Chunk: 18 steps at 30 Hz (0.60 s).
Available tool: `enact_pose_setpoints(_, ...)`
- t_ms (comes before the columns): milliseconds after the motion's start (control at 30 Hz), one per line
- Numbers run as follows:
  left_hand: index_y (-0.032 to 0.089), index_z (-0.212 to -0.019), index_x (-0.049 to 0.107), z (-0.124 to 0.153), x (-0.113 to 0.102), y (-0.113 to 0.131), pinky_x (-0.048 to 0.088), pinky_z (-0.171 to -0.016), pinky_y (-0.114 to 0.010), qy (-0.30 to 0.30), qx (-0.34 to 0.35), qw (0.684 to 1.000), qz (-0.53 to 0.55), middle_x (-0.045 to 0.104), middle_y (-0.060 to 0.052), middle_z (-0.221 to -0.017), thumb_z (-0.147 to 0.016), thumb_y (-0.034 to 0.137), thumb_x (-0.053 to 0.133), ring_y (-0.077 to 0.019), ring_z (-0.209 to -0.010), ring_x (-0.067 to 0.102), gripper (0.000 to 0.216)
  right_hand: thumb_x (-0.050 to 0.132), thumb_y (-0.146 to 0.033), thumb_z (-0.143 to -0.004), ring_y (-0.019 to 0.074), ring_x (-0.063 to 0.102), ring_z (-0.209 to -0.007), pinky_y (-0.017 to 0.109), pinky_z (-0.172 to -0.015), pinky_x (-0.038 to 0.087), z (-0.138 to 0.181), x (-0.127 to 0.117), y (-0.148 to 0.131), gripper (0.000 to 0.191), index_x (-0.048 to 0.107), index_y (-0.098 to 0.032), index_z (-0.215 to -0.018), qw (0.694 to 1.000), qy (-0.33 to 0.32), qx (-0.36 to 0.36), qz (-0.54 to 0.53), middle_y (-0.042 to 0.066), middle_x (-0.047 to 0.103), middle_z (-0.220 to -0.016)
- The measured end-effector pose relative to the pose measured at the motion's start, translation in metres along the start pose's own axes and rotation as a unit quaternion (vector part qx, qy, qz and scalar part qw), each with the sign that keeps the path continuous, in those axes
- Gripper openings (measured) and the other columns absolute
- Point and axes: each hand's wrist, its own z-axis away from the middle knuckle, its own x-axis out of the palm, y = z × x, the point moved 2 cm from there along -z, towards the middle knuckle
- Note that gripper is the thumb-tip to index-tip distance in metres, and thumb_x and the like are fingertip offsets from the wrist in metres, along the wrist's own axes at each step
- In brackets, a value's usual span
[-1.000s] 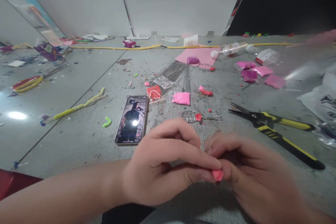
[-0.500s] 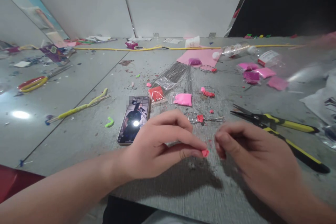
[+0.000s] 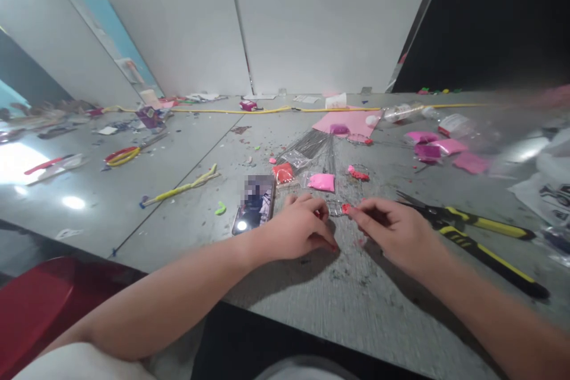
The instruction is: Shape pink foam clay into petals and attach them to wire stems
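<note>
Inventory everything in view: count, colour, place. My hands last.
Table: one, grey, middle
Phone: one, dark, centre left
Wire frames: three, grey with red, centre and back
Front packets: two, orange-red and pink, centre
Pliers: one, black and yellow, right
Far packets: about four, pinks, right
Bottle: at least one, clear, back right
Sheet: one, pink, back
Lump: one, purple, on sheet
Thin wires: many, grey, centre
Cup: one, white, back
Cord: one, yellow, back
Scissors: one, red and yellow, left
Wrapped stem: one, yellow, left
Curled piece: one, green, left
Bag: one, white, right
Seat: one, red, lower left
Panels: several, pale and black, back
Scraps: many, mixed, scattered
Left hand: one, bare, centre
Right hand: one, at nearest frame
</note>
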Motion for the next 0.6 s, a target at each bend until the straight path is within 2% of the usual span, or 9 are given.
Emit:
enact_pose_setpoints(67,0.034,-0.098,0.087,-0.002,0.004,0.000,0.035,-0.097,-0.041,0.006,-0.014,1.000,0.015,0.058,-0.007,-0.109,-0.087,0.043,0.080,-0.0253,-0.111,0.051,0.015,0.065,-0.055,-0.095,0.0170,0.062,-0.062,0.029,-0.057,0.052,-0.004,0.000,0.006,0.036,0.072,-0.020,-0.087,1.000,0.002,-0.010,-0.017,0.002,0.069,-0.071)
enact_pose_setpoints(200,0.036,-0.097,0.087,-0.003,0.011,-0.002,0.036,-0.102,-0.043,0.019,-0.033,0.999,-0.004,0.055,-0.009,-0.117,-0.082,0.045,0.084,-0.0287,-0.117,0.046,0.017,0.067,-0.058,-0.089,0.0145,0.051,-0.053,0.026,-0.047,0.046,-0.010,0.003,0.012,0.038,0.069,-0.022,-0.077,1.000,0.001,-0.007,-0.026,-0.001,0.060,-0.061)
enact_pose_setpoints(333,0.038,-0.100,0.086,-0.003,0.013,-0.005,0.036,-0.102,-0.044,0.011,-0.034,0.999,-0.023,0.054,-0.009,-0.124,-0.085,0.044,0.082,-0.0311,-0.122,0.044,0.016,0.065,-0.056,-0.089,0.0152,0.051,-0.055,0.028,-0.052,0.046,-0.012,0.006,0.010,0.037,0.066,-0.022,-0.074,0.999,0.003,-0.048,-0.002,-0.001,0.058,-0.059)
enact_pose_setpoints(467,0.037,-0.103,0.086,-0.002,0.008,-0.008,0.036,-0.107,-0.046,0.004,0.010,1.000,-0.029,0.057,-0.010,-0.124,-0.090,0.041,0.077,-0.0306,-0.125,0.047,0.016,0.060,-0.054,-0.091,0.0153,0.051,-0.056,0.029,-0.056,0.040,-0.014,0.006,0.012,0.038,0.065,-0.021,-0.073,0.995,0.006,-0.095,0.032,-0.001,0.058,-0.060)
enact_pose_setpoints(600,0.029,-0.109,0.085,-0.001,-0.002,-0.020,0.037,-0.113,-0.045,0.013,0.066,0.998,0.000,0.058,-0.012,-0.121,-0.095,0.029,0.071,-0.0274,-0.125,0.053,0.019,0.058,-0.056,-0.092,0.0159,0.052,-0.058,0.030,-0.058,0.039,-0.019,0.005,0.017,0.040,0.063,-0.021,-0.072,0.994,0.007,-0.100,0.050,-0.001,0.059,-0.061)
